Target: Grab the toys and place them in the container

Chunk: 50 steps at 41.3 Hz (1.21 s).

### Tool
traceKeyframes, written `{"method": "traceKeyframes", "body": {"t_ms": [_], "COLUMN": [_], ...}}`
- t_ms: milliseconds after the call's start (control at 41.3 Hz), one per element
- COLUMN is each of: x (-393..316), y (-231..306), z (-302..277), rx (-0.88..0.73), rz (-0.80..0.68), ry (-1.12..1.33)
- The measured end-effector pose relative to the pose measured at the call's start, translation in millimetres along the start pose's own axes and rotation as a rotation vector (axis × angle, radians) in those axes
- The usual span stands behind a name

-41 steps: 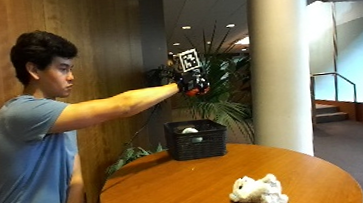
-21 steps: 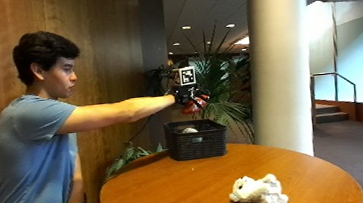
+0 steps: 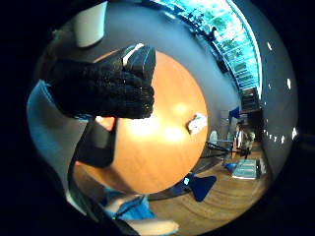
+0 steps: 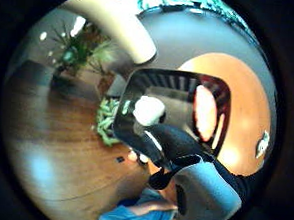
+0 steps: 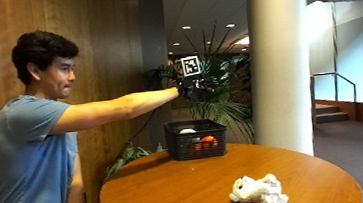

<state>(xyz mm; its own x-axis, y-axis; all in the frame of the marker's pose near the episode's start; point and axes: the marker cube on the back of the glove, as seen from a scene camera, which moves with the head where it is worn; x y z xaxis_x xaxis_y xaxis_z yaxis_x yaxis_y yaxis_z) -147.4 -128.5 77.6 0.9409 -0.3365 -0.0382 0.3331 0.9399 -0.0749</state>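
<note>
Right hand (image 5: pixel 193 86) raised above the black container (image 5: pixel 195 139), fingers (image 3: pixel 106 88) curled, nothing held. Container at the table's (image 5: pixel 177 192) far edge holds an orange toy (image 5: pixel 206 140) (plus a white one (image 4: pixel 148 110)). White plush toy (image 5: pixel 258 192) lies near the front edge.

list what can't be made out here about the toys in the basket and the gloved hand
- Orange toy in the basket: outside view, mesh wall hides its shape.
- White toy: thumb-side view, too blurred to identify.
- Hand: outside view, too small and dark against the plant to read its fingers.
</note>
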Motion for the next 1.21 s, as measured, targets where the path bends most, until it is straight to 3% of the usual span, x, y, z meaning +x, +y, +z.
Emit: {"method": "traceKeyframes", "body": {"t_ms": [218,290,387,605,895,1016,1209], "x": [11.8,48.9,95.4,186.7,286.3,341.0,398.5], "y": [-26.8,-22.1,-19.9,-1.8,11.0,36.6,57.6], "z": [-16.5,-20.8,-22.9,-13.8,-0.2,23.5,74.3], "rx": [0.013,0.023,0.023,-0.013,-0.043,-0.122,-0.248], "rz": [0.037,0.069,0.222,0.24,0.52,0.379,0.435], "ry": [0.143,0.138,0.114,0.161,0.112,0.193,0.16]}}
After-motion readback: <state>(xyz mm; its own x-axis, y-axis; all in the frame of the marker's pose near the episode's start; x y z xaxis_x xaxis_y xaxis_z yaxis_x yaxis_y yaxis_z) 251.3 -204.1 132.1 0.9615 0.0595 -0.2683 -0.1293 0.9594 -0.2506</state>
